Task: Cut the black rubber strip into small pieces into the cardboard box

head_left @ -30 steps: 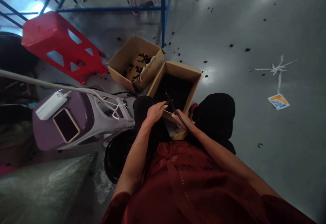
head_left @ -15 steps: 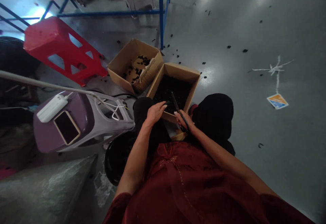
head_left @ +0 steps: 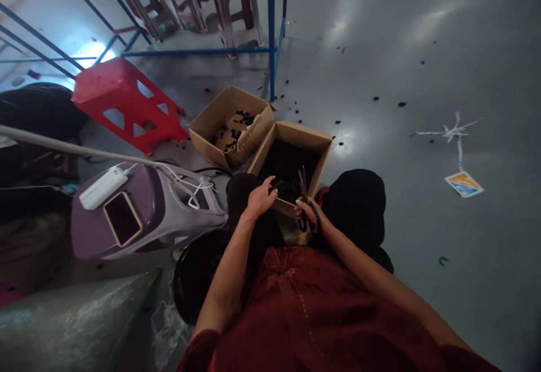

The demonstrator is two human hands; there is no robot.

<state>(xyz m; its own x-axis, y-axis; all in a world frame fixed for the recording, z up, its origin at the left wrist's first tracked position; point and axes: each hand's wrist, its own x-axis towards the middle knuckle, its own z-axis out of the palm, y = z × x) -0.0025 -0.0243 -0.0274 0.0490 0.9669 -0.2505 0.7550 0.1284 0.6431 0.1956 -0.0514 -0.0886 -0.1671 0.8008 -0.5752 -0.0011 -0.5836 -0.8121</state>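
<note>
My left hand (head_left: 261, 197) is over the near left edge of an open cardboard box (head_left: 320, 133). Pinched between its thumb and fingers is a small black piece (head_left: 276, 185), whose exact kind I cannot make out. Many black pieces (head_left: 284, 160) fill the lower part of that box. At the box's near right edge, my right hand (head_left: 311, 213) is closed round the black handles of scissors (head_left: 302, 179). The blades point away from me over the box, slightly apart, and do not touch the left hand's piece.
Left of the box stands a second cardboard box (head_left: 203, 135) holding scattered black bits. A red stool (head_left: 122, 98) lies tipped over. A purple-topped stool (head_left: 84, 231) bears a phone (head_left: 123, 219) and a white power strip (head_left: 103, 187). A blue metal frame (head_left: 271, 28) rises behind.
The scissors have turned more upright and moved right, away from the left hand. Their blades show a small gap. The whole view has shifted, with the surroundings lower in the picture.
</note>
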